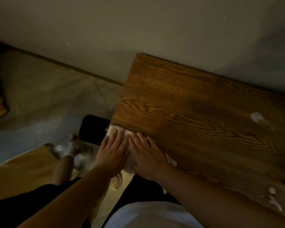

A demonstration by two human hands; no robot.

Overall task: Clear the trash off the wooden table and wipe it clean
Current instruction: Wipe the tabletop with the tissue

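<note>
A person leans over a wooden table (196, 116) in a dim room, both hands flat on a white cloth (117, 130) at the table's near left corner. The left hand (112, 151) and the right hand (146, 155) lie side by side, fingers straight and pressed down on the cloth, gripping nothing. Most of the cloth is hidden beneath the palms; only its far end and a strip by the right wrist show.

White scraps remain on the table: one (257, 116) near the right edge of the view, a small piece (171, 160) just beside the right forearm, and more (275, 201) at the lower right, cut off by the frame. What they are made of is hard to tell.

A black bin (92, 129) stands on the floor just beside the table corner, partly hidden by the table and the left hand; its contents cannot be seen. Blurred pale litter (67, 150) lies on the floor to its left, beside a yellowish surface (28, 168). The table's far edge runs along a plain wall (138, 22).
</note>
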